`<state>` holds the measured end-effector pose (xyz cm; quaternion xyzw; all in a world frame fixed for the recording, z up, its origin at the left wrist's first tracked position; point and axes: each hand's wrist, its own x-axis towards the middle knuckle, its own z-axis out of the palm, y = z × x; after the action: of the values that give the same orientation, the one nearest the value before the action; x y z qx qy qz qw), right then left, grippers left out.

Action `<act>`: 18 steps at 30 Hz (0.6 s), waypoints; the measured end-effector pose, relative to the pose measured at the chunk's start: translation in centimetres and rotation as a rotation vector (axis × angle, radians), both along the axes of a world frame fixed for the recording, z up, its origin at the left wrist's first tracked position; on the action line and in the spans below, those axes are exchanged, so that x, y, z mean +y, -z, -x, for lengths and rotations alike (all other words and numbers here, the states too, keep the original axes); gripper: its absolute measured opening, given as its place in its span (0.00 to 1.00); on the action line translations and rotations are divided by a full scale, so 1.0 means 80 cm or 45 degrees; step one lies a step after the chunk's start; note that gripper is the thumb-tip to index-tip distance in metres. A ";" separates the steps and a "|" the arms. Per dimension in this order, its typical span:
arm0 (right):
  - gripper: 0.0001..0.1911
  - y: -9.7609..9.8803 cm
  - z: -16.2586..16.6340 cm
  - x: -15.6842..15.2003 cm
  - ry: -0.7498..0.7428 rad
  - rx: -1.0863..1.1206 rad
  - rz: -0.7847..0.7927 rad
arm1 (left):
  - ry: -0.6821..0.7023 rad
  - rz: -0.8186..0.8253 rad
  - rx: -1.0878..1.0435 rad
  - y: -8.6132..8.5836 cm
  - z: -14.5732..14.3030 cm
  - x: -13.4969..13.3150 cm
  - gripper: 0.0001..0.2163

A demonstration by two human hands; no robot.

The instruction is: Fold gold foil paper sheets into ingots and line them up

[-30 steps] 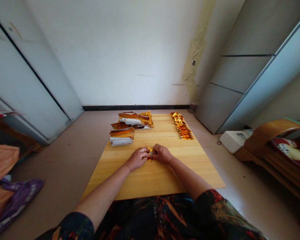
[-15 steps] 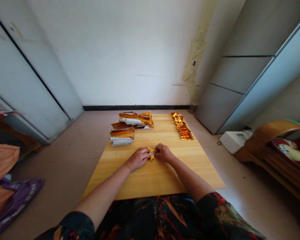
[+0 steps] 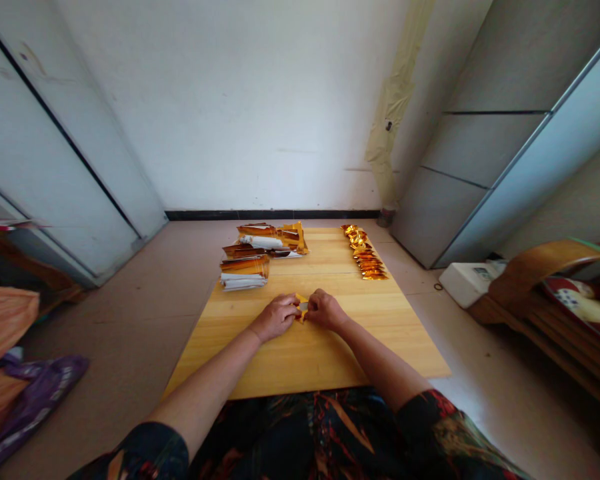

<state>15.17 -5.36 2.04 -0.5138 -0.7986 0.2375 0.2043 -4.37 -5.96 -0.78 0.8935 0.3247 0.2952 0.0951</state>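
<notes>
Between my hands, low over the wooden board, is a small piece of gold paper (image 3: pixel 303 307) with a pale grey middle, partly folded. My left hand (image 3: pixel 279 316) has its fingers closed on the paper's left side. From the other side, my right hand (image 3: pixel 325 310) pinches its right edge with bent fingers. The fingertips cover much of the paper. Stacks of flat gold and white paper sheets (image 3: pixel 245 272) lie beyond my left hand. A row of folded shiny gold paper pieces (image 3: pixel 369 259) runs along the far right.
The wooden tabletop (image 3: pixel 280 367) stands before my lap. Behind it are a white wall (image 3: pixel 260 120) and a grey cabinet (image 3: pixel 460 160). A wooden chair (image 3: pixel 545 320) with a white box (image 3: pixel 465 283) is at the right; purple and orange bags (image 3: pixel 40 393) lie at the left.
My right hand has shifted slightly left and its fingers have curled lower over the paper's right edge. The left hand has barely moved.
</notes>
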 end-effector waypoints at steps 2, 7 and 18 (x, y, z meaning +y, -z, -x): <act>0.09 -0.001 0.002 -0.004 -0.003 -0.022 0.002 | -0.005 -0.018 0.005 0.001 0.000 0.000 0.13; 0.09 -0.005 0.006 -0.010 -0.051 -0.034 0.010 | -0.006 -0.028 0.004 0.004 0.001 0.001 0.13; 0.08 -0.006 0.004 -0.012 -0.084 0.024 0.021 | -0.015 -0.027 0.006 0.001 0.001 0.001 0.12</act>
<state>14.87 -6.31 2.48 -0.4867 -0.8112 0.2554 0.1996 -4.43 -5.89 -0.86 0.8932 0.3272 0.2972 0.0832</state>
